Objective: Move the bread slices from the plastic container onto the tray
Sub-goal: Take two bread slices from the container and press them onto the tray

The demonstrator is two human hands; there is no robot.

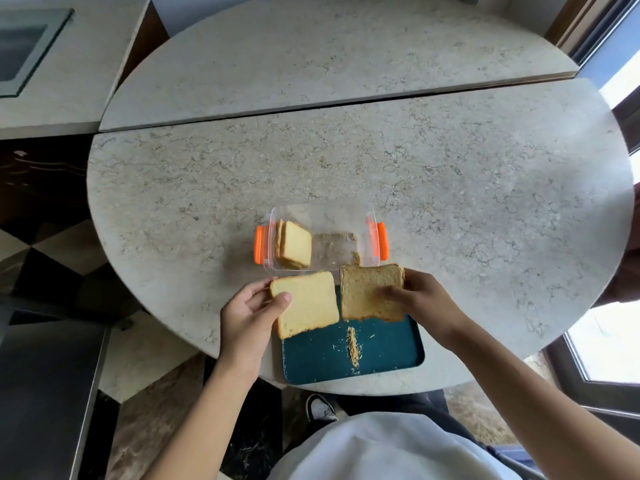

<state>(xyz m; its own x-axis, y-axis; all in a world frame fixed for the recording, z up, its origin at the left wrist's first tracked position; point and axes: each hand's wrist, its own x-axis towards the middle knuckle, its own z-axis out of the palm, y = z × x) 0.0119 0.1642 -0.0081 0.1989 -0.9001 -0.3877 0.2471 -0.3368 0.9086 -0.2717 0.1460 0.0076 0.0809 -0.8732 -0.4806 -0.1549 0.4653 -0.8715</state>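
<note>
My left hand grips a pale yellow bread slice by its left edge, over the far left part of the dark teal tray. My right hand holds a browner bread slice by its right edge, over the tray's far right part. Just beyond the tray stands the clear plastic container with orange clips. A few slices lean upright at its left end. The rest of the container holds only crumbs.
A line of crumbs lies on the tray's middle. The tray sits at the near edge of the round stone table. A seam crosses the table farther back. A counter stands at the far left, windows at the right.
</note>
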